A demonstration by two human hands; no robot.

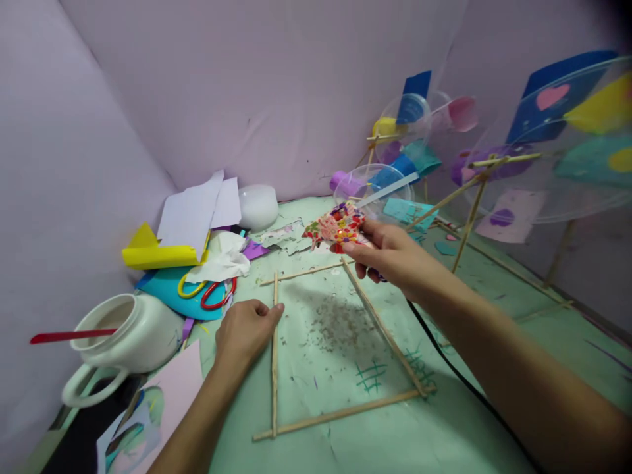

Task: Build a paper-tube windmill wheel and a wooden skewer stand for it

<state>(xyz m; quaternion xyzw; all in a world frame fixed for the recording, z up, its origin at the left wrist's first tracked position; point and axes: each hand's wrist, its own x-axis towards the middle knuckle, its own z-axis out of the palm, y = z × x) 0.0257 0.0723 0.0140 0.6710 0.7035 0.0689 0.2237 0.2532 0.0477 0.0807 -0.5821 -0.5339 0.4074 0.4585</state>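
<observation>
Head view: right hand (390, 253) pinches crumpled, multicoloured floral paper (336, 227).

Bright scraps around a pale tan stick frame (274, 355)

The mint-green mat (340, 454) under it carries dark green hatch scribbles (371, 375) inside its near right corner. At its far side, the patterned paper (337, 227) shows red, pink and yellow flowers. To its left lie red-and-yellow scissors (210, 291), a teal sheet (170, 293), yellow paper (153, 255) and a white jug (141, 336).

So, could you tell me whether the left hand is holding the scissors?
No, the left hand rests against one stick of the wooden frame, while the scissors lie apart from it, untouched, among the papers.
</observation>
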